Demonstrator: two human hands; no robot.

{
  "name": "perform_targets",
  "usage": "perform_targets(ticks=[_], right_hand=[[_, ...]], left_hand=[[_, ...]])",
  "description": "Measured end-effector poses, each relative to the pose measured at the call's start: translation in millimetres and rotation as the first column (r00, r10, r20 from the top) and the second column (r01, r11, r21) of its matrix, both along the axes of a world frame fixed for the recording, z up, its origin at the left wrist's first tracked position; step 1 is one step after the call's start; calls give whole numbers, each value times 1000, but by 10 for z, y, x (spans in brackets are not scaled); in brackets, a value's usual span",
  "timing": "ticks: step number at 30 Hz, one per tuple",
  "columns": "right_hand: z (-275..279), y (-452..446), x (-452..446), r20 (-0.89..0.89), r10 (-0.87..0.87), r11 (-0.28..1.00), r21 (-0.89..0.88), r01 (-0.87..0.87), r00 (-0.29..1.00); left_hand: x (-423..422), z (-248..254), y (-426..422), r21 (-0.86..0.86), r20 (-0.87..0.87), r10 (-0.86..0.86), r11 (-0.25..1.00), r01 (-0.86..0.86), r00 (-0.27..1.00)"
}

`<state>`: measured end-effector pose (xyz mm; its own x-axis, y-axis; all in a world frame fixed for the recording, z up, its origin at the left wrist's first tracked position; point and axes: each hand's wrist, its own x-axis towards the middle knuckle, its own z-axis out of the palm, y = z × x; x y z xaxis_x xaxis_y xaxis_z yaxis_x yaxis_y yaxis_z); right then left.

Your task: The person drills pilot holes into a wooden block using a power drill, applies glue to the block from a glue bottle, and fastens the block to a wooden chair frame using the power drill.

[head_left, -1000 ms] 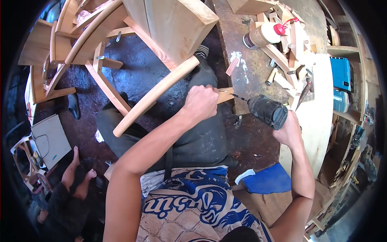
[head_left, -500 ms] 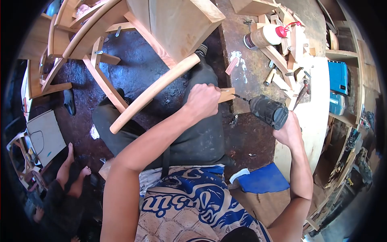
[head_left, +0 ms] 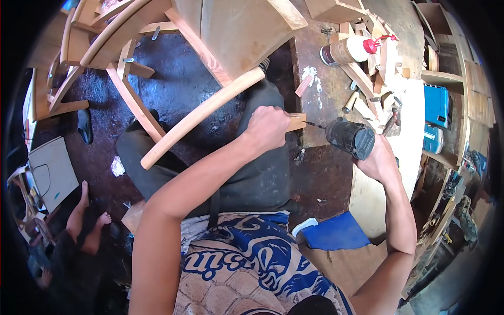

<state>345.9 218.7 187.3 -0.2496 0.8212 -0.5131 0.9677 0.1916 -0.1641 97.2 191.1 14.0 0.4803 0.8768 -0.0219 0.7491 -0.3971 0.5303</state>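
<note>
My left hand is closed around a small wooden block, whose end sticks out to the right of my fist, above my thigh. My right hand grips a dark power drill from behind. Its thin drill bit points left, with the tip at the block's end face; how deep it sits, if at all, I cannot tell. Left of my fist, a curved wooden rail of a chair-like frame crosses over my legs.
A glue bottle with a red cap lies among wood offcuts on the workbench. Blue cases sit on the right shelf. Blue sheet lies near my right side. Wooden chair parts stand upper left; another person's legs show lower left.
The view has shifted slightly. My right forearm has swung a little outward and the drill's angle has changed slightly, while its bit stays at the block's end. Both hands keep their holds.
</note>
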Motion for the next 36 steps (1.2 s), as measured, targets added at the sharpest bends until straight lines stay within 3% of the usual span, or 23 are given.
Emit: perform_targets(ticks=[7, 13, 15, 25, 36], right_hand=[[-82, -90, 144, 99, -47, 994, -90, 56, 994], [-157, -156, 214, 28, -58, 998, 3, 58, 998], [-156, -148, 211, -73, -78, 996, 33, 81, 994], [-222, -167, 275, 14, -19, 1000, 17, 19, 1000], [-21, -142, 13, 39, -124, 992, -18, 124, 992]], left_hand=[[-16, -7, 2, 0, 29, 1, 1000, -1, 1000], [-5, -8, 0, -6, 29, -6, 1000, 7, 1000], [1, -8, 11, 4, 15, 1, 1000, -1, 1000], [6, -2, 7, 17, -4, 0, 1000, 0, 1000], [20, -1, 6, 50, 35, 26, 998, -28, 999]])
